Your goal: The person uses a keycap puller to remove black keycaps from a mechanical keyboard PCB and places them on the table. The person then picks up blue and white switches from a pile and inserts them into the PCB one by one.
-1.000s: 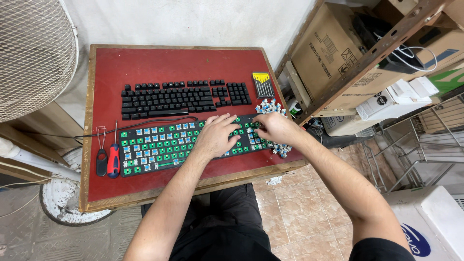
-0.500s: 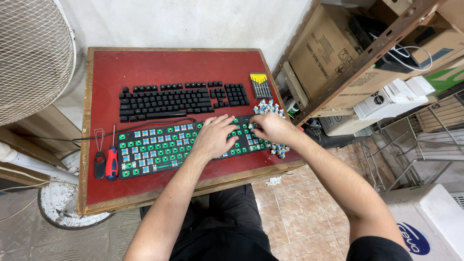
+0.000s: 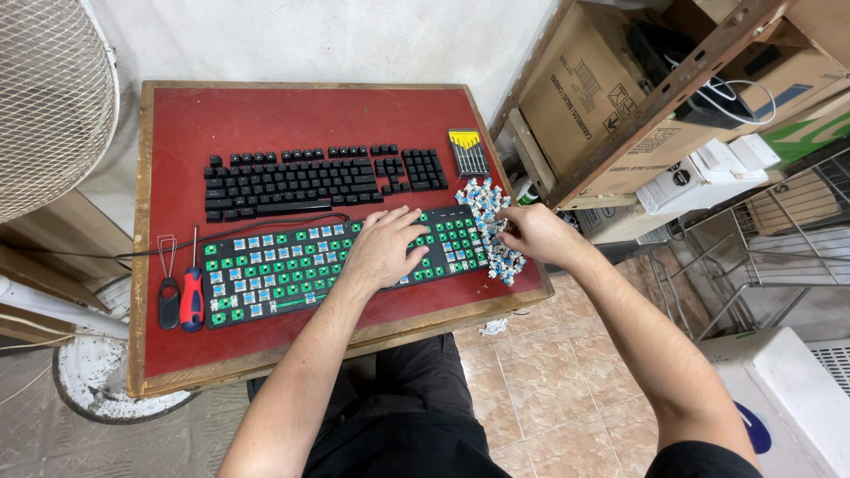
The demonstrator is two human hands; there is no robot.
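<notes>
Fingers of my left hand (image 3: 382, 250) are spread flat, released, pressing on the stripped green keyboard circuit board with blue switches (image 3: 301, 268) at mid-frame, holding nothing. My right hand (image 3: 531, 232) sits just right of centre, fingertips pinched in at the heap of loose blue-and-white key switches (image 3: 490, 226) beside the board's right end; whether they actually grip a switch I cannot tell. Above the board lies the row of black keycaps laid out in keyboard shape (image 3: 319, 177), well apart from both hands. At its right end rests a small yellow-and-black case of screwdriver bits (image 3: 467, 152). Lower left on the red-topped wooden table (image 3: 266, 115), a red-handled screwdriver (image 3: 192, 296) and a wire keycap puller with black grip (image 3: 168, 288) lie side by side, left of the board.
</notes>
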